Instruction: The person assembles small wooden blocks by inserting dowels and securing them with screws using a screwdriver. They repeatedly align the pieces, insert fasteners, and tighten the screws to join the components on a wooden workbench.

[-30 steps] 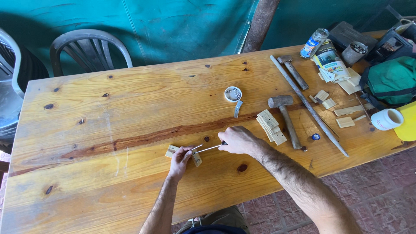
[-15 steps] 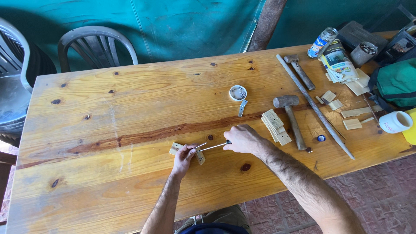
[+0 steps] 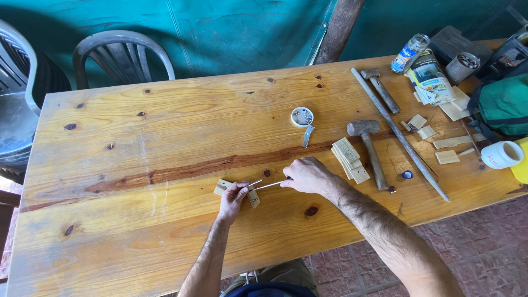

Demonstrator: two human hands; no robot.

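- my left hand (image 3: pixel 234 195) rested on a small wooden piece (image 3: pixel 224 187) near the front middle of the wooden table (image 3: pixel 137 143), fingers curled and pressed down on it, pinning it to the boards.
- my right hand (image 3: pixel 307 175) sat just to the right of it, fingers closed in a pinch around the end of a thin metal tool (image 3: pixel 267 185), which ran leftward to the wooden piece; i could not tell what kind of tool it was.
- the two hands were near each other, joined only by that thin tool.
- a stack of flat wood slats (image 3: pixel 347 158) lay just beyond my right hand, with a hammer (image 3: pixel 369 148) beside it, head pointing away from me.
- a small white round tin (image 3: pixel 302 116) stood further back, a small metal blade (image 3: pixel 307 136) lying just in front of it.
- a long metal rod (image 3: pixel 399 135) crossed the right side at a slant, a second hammer (image 3: pixel 380 89) next to its far end.
- more wood scraps (image 3: pixel 446 157), a white cup (image 3: pixel 501 154), a plastic bottle (image 3: pixel 410 53) and a green bag (image 3: pixel 503 104) crowded the right edge.
- a grey plastic chair (image 3: pixel 124 52) stood behind the table.
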